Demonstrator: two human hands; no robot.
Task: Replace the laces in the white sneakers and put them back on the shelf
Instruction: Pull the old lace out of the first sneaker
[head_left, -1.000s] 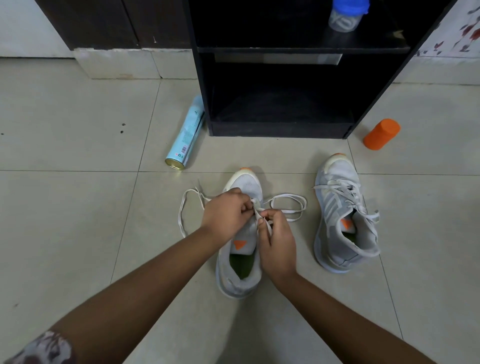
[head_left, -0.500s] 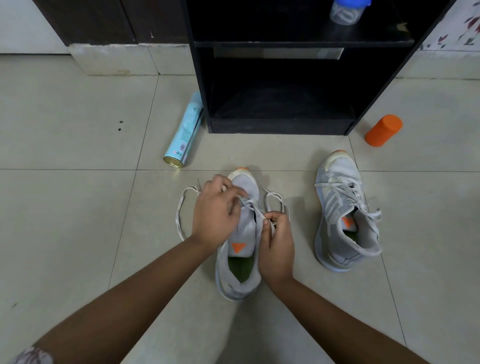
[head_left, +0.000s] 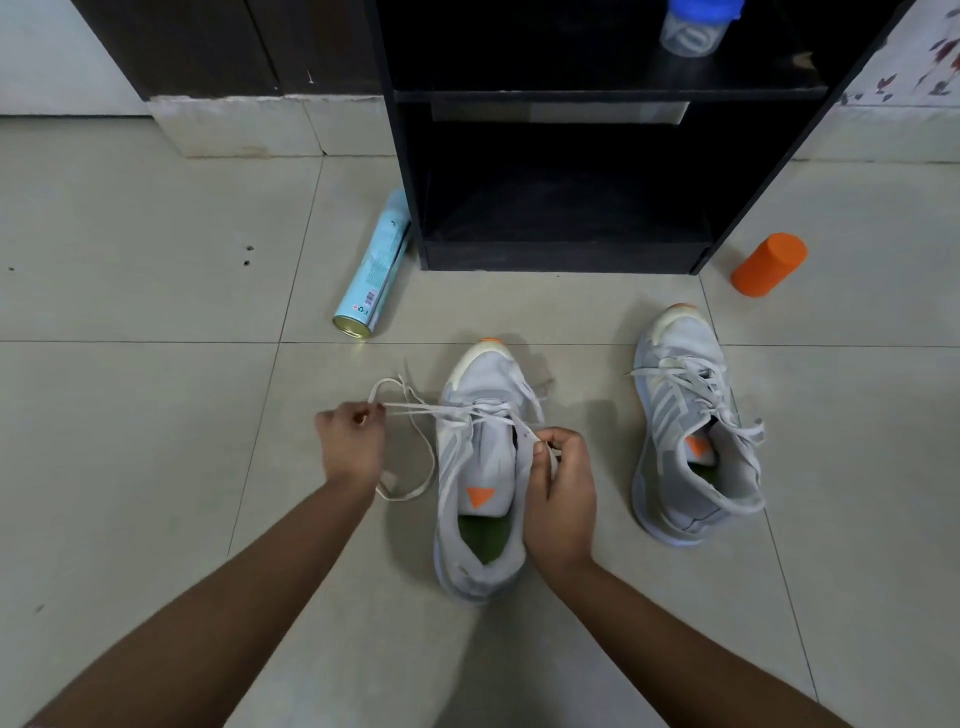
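1. Head view, with the dial centred on the shoe between the hands. The near sneaker (head_left: 483, 467) is white-grey with an orange toe tip, an orange triangle on the tongue and a green insole. It stands upright on the tiled floor (head_left: 156, 415), toe towards twelve o'clock and heel towards the person.
2. The lace (head_left: 415, 410) is white and crosses the front eyelets. Its strands run taut towards nine o'clock, and a slack loop lies on the floor at about eight o'clock.
3. The left hand (head_left: 350, 447) is at nine o'clock, clear of the shoe's side. Its fingers are curled in tight, pinching the taut strands against the thumb.
4. The right hand (head_left: 563, 493) is at three o'clock, against the shoe's right edge. Its fingers are curled, with thumb and forefinger nipping the lace just beside the eyelet row.
5. The second sneaker (head_left: 685, 415) is between two and three o'clock, apart from the first. It stands upright with its toe towards twelve, loosely laced, the ends draped over the collar.
6. The shelf unit (head_left: 561, 257) is black and open-fronted, at twelve o'clock. Both sneakers stand on the floor in front of it.
7. A clear jar (head_left: 693, 31) with a blue lid sits on the upper board, at one o'clock.
8. A pale blue spray can (head_left: 371, 275) lies on its side at eleven o'clock, its far end by the unit's left corner.
9. An orange container (head_left: 769, 265), a cylinder, is at two o'clock, right of the unit. Whether it stands or leans I cannot tell.
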